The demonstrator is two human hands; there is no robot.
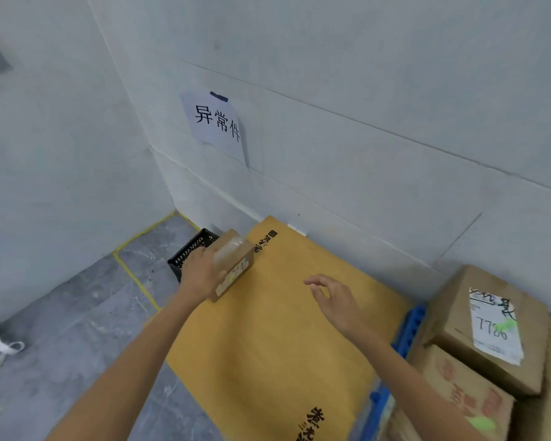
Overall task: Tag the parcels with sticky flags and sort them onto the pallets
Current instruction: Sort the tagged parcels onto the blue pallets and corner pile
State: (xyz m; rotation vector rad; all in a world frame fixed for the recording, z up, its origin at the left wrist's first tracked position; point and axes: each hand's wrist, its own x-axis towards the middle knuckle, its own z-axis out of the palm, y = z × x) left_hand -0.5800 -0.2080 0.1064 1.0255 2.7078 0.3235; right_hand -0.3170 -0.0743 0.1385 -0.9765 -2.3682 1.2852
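Head view: a small parcel held over the far left corner of a cardboard-covered pallet.
The left hand (201,275) grips the small parcel (234,262), a tilted brown box, with its fingers clamped round the box's near side. A green flag (234,277) shows on its label face; whether the box touches the cardboard sheet (283,338) below cannot be told. The right hand (334,300) hovers over the sheet, holding nothing, its fingers (317,279) apart and loosely bent. A black pallet (188,254) corner pokes out from under the sheet at left, and a blue pallet (409,326) edge shows at right, beside stacked boxes (458,332) that bear green marks. A paper sign (217,122) hangs on the wall above.
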